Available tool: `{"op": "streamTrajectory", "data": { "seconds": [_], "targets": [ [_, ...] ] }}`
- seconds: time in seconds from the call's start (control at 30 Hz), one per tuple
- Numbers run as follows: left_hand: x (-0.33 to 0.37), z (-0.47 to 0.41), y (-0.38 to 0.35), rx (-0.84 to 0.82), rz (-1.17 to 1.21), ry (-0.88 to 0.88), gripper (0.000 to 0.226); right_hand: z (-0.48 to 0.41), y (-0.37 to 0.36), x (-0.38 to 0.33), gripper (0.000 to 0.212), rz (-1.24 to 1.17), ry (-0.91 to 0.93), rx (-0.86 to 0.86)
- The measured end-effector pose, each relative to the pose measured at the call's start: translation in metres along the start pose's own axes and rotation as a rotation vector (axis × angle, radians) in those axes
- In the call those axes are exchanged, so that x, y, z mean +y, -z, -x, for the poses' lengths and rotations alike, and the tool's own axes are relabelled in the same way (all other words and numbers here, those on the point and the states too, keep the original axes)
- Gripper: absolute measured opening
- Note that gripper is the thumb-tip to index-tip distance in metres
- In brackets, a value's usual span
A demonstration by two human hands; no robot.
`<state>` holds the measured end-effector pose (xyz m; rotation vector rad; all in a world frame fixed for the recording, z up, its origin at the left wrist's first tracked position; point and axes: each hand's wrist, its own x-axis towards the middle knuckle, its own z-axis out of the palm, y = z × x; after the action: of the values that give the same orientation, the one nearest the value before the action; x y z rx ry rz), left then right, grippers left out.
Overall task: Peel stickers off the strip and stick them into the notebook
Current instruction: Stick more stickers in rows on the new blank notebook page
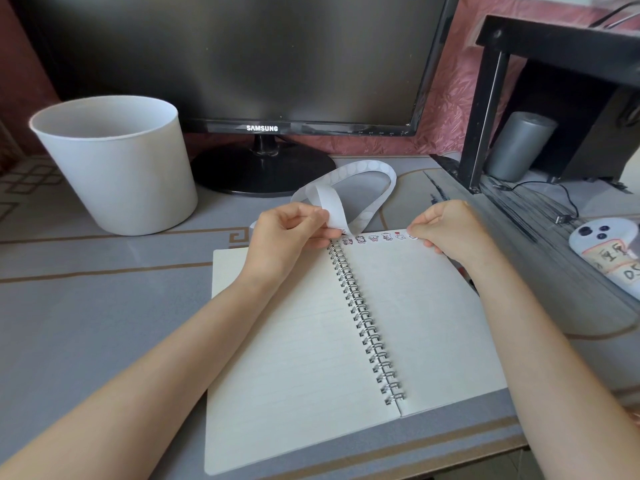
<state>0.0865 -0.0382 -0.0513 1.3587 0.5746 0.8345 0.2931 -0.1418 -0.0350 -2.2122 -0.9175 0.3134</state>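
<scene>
Several small stickers (373, 237) already sit in a row along the top of the notebook (415, 306), on the right-hand page, so the job looks well under way. The step in hand appears to be setting down one more. The right hand (446, 230) is curled tight, its fingertips pinching a round sticker (412, 237) at the far end of that row, right at the page edge. The left hand (287, 233) pinches the strip (360, 168) between thumb and fingers just above the top of the spiral binding (363, 317). From there the strip loops away over the table (86, 289) toward the foot of the monitor (242, 64).

Next, the round sticker probably needs pressing flat. Then a fresh one has to be lifted from the strip, which calls for feeding the strip along to an unpeeled spot. The row has nearly reached the page's edge, so a new line may have to begin.

Much is hard to read. The sticker pictures are too small to make out, and the right hand covers most of the one it holds. Whether that sticker touches the paper yet I cannot tell. The strip's near end is hidden behind the left hand.
</scene>
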Motion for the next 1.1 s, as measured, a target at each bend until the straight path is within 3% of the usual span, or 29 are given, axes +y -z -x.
{"op": "streamTrajectory", "data": {
  "seconds": [0.5, 0.67, 0.77, 0.9, 1.1],
  "targets": [
    [-0.001, -0.001, 0.001, -0.009, -0.006, -0.007, 0.013, -0.005, -0.001, 0.011, 0.016, 0.063, 0.022, 0.042],
    [-0.001, -0.001, 0.001, -0.009, -0.005, -0.009, 0.013, -0.008, -0.001, 0.014, 0.013, -0.040, 0.006, 0.002],
    [-0.001, -0.001, 0.001, -0.008, -0.003, -0.010, 0.013, -0.009, 0.000, 0.014, 0.023, -0.056, -0.015, 0.026],
    [-0.001, -0.001, 0.001, -0.004, 0.000, -0.008, 0.013, -0.012, 0.002, 0.017, 0.006, -0.069, -0.048, 0.030],
    [-0.001, -0.001, 0.001, -0.002, -0.003, -0.006, 0.012, -0.013, 0.006, 0.017, 0.022, -0.122, -0.100, 0.063]
  ]
}}
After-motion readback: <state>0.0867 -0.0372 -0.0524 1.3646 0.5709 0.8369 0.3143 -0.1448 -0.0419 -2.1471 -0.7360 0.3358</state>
